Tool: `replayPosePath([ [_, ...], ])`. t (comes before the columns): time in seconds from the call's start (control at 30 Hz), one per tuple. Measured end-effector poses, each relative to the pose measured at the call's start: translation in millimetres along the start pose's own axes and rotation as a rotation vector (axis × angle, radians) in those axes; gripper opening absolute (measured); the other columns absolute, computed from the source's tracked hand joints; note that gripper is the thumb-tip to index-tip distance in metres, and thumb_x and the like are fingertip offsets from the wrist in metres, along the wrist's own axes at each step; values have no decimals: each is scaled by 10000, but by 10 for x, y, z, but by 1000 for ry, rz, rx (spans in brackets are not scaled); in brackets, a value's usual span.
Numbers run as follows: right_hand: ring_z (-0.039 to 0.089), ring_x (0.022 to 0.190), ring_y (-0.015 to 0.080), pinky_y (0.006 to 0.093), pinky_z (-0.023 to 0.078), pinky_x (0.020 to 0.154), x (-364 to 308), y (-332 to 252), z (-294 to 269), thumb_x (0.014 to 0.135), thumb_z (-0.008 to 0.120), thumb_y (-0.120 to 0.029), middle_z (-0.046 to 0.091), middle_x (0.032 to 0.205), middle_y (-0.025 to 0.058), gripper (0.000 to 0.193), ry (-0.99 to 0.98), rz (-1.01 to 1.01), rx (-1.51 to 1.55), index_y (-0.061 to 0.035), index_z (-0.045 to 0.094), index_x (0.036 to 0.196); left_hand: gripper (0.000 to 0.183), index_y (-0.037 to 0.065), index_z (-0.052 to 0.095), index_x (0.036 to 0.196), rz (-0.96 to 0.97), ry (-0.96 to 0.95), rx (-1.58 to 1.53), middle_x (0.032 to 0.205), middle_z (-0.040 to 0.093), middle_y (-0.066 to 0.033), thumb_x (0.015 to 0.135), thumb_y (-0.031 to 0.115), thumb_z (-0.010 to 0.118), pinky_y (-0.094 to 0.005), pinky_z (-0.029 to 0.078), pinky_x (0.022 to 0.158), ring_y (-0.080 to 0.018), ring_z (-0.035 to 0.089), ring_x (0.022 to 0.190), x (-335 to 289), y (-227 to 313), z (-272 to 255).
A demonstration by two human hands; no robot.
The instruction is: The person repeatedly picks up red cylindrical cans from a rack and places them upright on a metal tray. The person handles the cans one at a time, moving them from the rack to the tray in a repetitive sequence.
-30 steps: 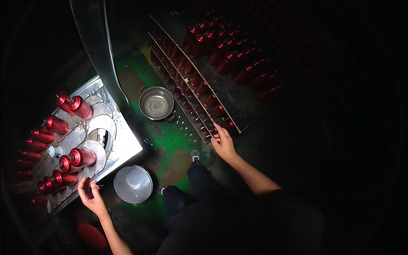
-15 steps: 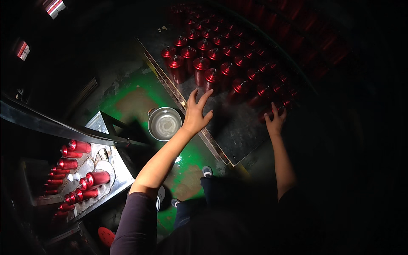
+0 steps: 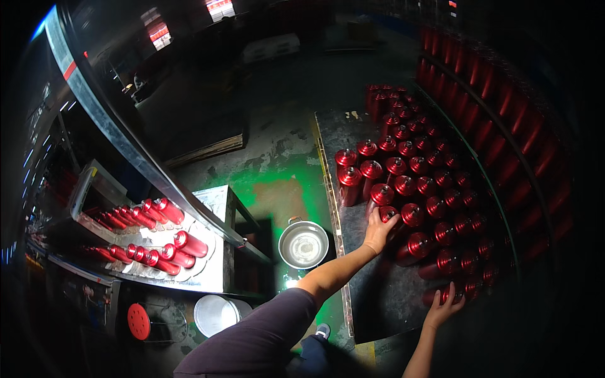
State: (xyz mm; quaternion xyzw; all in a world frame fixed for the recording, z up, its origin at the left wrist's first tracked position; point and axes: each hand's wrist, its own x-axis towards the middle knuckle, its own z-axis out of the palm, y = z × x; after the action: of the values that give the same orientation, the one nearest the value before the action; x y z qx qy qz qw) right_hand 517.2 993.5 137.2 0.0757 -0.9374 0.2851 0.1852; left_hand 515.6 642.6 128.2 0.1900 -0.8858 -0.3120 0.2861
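On a dark tabletop (image 3: 372, 302) to my right stand many shiny red metal canisters (image 3: 418, 244) with stepped, rounded tops and small pins. My left hand (image 3: 378, 232) has its fingers and thumb curled round the top of one red canister (image 3: 388, 214) in the row nearest the left edge. Farther right and closer to me, my right hand (image 3: 443, 310) reaches up to another red canister (image 3: 428, 296). Its fingers are spread beside that canister's top, and whether they press on it is hard to make out.
A metal pot (image 3: 304, 246) sits left of the dark table. At left, a lit metal workbench (image 3: 214, 252) carries red canisters lying in rows, beneath a curved metal beam (image 3: 126, 138). Below it are a white bucket (image 3: 217, 315) and a red round stool (image 3: 138, 321).
The view has swung left and up, showing more of the workbench and racks. My left hand has gone from open above the table to gripping a canister. My right hand stays spread near the canisters.
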Motion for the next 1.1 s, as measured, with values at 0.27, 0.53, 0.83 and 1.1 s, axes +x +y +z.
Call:
replayPosePath([
  [0.27,488,1276,372,473,395,1088,-230,-377,-1024,883,723,-181,482,1382,221,506,-123,-107,269,-113,603,1370,664,209,557,1375,-75,-77,-261,1351,385,-249,774,271,832,-500,412,1068,-446,443,1255,-932,451,-1807],
  [0.53,530,1225,190,351,452,1049,-465,-1862,-872,921,631,-19,546,1346,78,526,-668,239,1114,-64,505,1430,655,122,599,1295,-382,94,-112,1253,539,-138,705,239,858,-425,426,1061,-335,499,1212,-2309,265,-3771],
  [0.83,531,1297,289,525,412,1110,-1429,-3559,95,986,540,-440,583,1383,100,529,-1519,893,1669,-110,523,1399,557,131,483,1417,-891,552,-1250,1293,604,-62,917,252,697,-460,564,926,-230,602,1182,-4172,-353,-5353],
  [1.1,492,1218,457,557,489,1045,-2018,-4814,960,800,791,-436,497,1293,316,756,-1977,1894,1760,22,496,1325,691,-64,425,1357,-834,837,-2180,1228,503,-292,896,401,645,-459,577,960,-427,594,1094,-5362,-1001,-5950],
])
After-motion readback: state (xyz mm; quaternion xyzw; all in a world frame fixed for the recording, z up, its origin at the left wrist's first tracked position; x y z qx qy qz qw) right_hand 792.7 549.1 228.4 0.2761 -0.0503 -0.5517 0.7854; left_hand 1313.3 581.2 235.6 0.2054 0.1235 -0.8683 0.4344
